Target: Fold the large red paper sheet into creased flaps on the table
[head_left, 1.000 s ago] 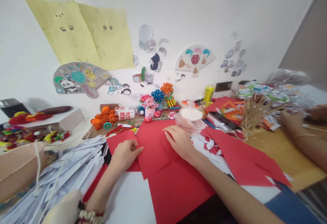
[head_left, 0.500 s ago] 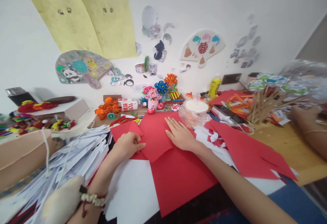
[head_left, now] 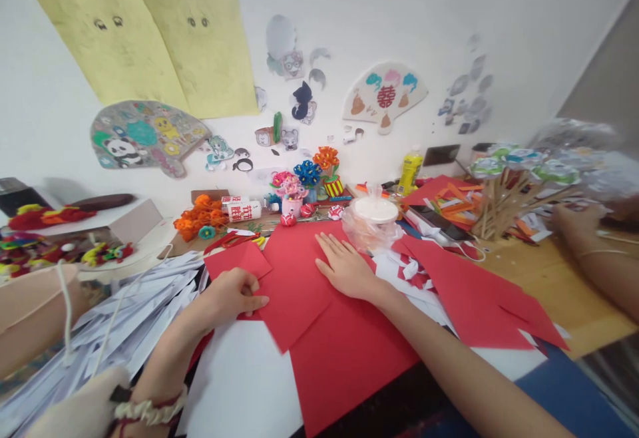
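A red sheet of paper (head_left: 294, 278) lies flat in the middle, over another red sheet (head_left: 349, 365) and partly over a white sheet (head_left: 244, 385). My right hand (head_left: 344, 268) rests palm down on the upper red sheet, fingers stretched out. At that sheet's left edge is my left hand (head_left: 232, 298), fingers curled and thumb against the paper in a pinch. The fingertips are partly hidden. Just above my left hand lies a smaller red piece (head_left: 249, 258).
White paper strips (head_left: 144, 311) pile up at the left. A plastic-wrapped tub (head_left: 374, 215) stands behind my right hand, with more red sheets (head_left: 479, 298) to the right. Yarn flowers (head_left: 307, 175) line the wall. Another person's hand (head_left: 574, 225) is near paper-topped sticks (head_left: 504, 205).
The near corner of the upper red sheet has come down toward me, and its front edge now lies straighter. Both hands stay on the paper. The view has shifted slightly to the right.
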A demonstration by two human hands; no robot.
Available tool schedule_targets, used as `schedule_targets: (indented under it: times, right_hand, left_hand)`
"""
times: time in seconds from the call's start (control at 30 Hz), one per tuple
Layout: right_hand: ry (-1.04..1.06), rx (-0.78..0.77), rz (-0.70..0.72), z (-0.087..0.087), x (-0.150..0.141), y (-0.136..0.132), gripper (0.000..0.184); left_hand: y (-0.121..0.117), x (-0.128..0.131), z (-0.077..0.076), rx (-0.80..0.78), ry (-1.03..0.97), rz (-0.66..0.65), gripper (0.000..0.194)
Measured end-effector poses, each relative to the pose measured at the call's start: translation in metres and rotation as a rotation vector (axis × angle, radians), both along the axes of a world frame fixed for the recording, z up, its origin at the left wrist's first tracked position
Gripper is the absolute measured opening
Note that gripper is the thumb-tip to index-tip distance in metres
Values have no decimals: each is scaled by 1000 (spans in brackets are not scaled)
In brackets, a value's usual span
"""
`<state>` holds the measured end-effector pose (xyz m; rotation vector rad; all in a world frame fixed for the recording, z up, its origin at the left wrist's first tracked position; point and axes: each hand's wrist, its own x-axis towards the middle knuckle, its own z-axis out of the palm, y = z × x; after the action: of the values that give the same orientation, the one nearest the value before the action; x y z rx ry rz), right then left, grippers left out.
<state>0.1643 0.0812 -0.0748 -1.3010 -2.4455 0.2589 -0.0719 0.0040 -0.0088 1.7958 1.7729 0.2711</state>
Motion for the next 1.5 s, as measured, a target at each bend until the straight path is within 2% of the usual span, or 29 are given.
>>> schedule_targets:
  times: [0.13,0.3,0.4,0.53,0.7,0.8,0.97,1.23,1.33,1.5]
  right_hand:
    - [55,-3,-3,0,0,0,58]
    - [219,-2,-9,0,3,5,53]
    - [299,2,23,-2,6,9,41]
    - [331,11,68,-2,7,9,32]
    - [346,51,73,6,7,4,33]
    - [388,48,81,9,7,3,26]
    - [498,-39,116,15,7,-1,20]
    - [698,-32,97,23,6,-2,9]
    - [766,-115,93,23,4,1,6]
    - [784,-287,168,17,-2,0,9]
  left_hand:
    - [-1,-11,3,19,33,6,35]
    - [0,-10,18,233,160,15,34]
    - [1,-14,21,351,335,139,29]
    - [0,-29,17,419,621,324,28]
    - [-6,-38,12,481,822,371,28]
    - [-8,-38,11,454,836,388,25]
    - [-7,-35,9,464,819,378,25]
    - [-6,-16,22,440,663,457,34]
    - [-6,-13,24,450,629,422,32]
    - [-1,-15,23,492,596,427,31]
